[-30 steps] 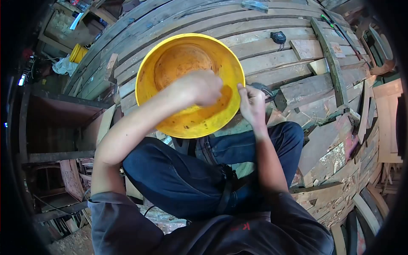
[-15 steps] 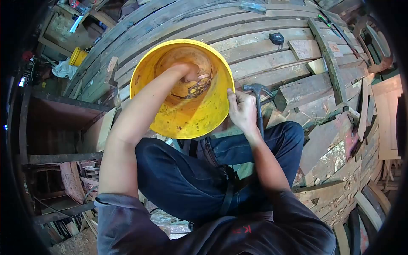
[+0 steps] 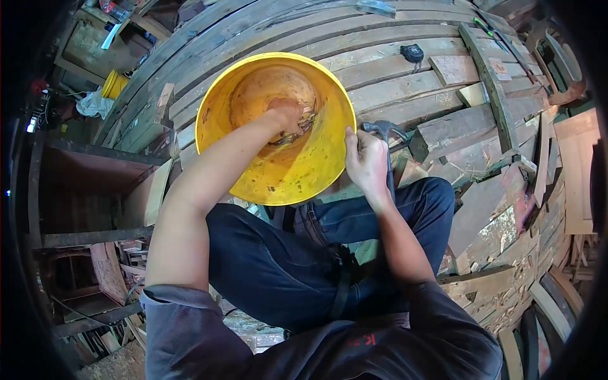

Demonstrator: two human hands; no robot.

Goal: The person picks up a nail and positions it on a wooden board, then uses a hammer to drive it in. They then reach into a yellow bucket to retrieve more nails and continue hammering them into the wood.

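A yellow bucket [image 3: 285, 183] is tilted with its mouth toward me, above my bent legs. My left hand [image 3: 286, 113] reaches deep inside, down at a small heap of thin, dark nail-like pieces [image 3: 307, 121] on the bottom. Its fingers are mostly hidden and blurred, so their grip does not show. On the right side, my right hand [image 3: 368, 161] is closed on the bucket's rim, thumb along the edge. Just beyond that hand lies a claw hammer [image 3: 384, 128], its handle running down behind my wrist toward my knee.
Wooden slats [image 3: 392, 76] spread ahead, carrying a black tape measure [image 3: 412, 54], a wood block [image 3: 454, 69] and a long batten [image 3: 491, 88]. Green-handled pliers or cutters [image 3: 484, 26] lie far right. An open wooden frame [image 3: 95, 237] stands at left.
My left hand has shifted slightly right and lower among the pieces, its fingers more extended. The bucket's mouth has turned a little to the right, along with my right hand on the rim.
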